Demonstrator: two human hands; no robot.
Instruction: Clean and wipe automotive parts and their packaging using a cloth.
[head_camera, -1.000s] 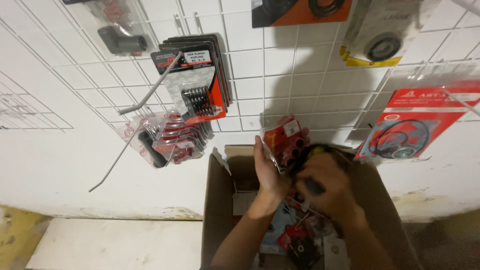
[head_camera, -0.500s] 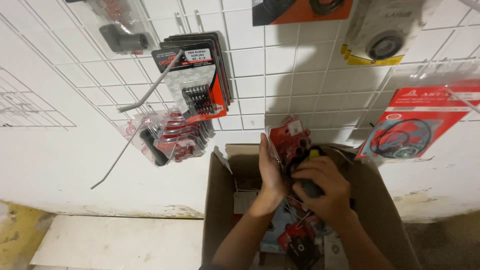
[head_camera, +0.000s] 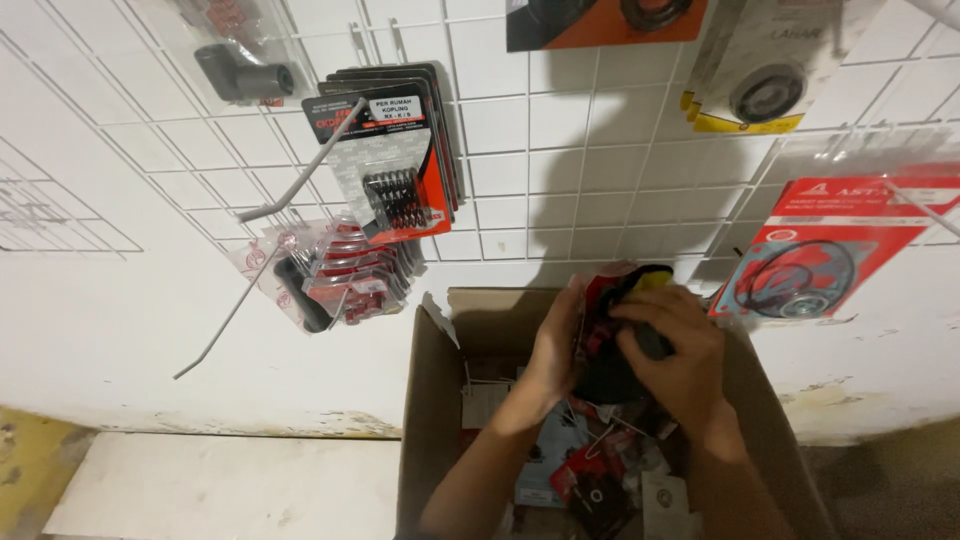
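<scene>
Both hands, left (head_camera: 556, 345) and right (head_camera: 672, 350), clamp a stack of packets (head_camera: 612, 300) over the cardboard box (head_camera: 430, 430); light, slick film, likely best pinched by the edges

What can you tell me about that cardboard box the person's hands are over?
The cardboard box is plain brown, open at the top, its flaps folded outward. It stands against the foot of a white wall, below a wire grid hung with packaged parts. Inside lies a jumble of small red, black and clear packets. Both forearms reach over it; the left hand and right hand hold a bundle of packets above it.

Head camera, close, looking down into cardboard box (head_camera: 440, 420), facing wall grid (head_camera: 560, 150).
</scene>
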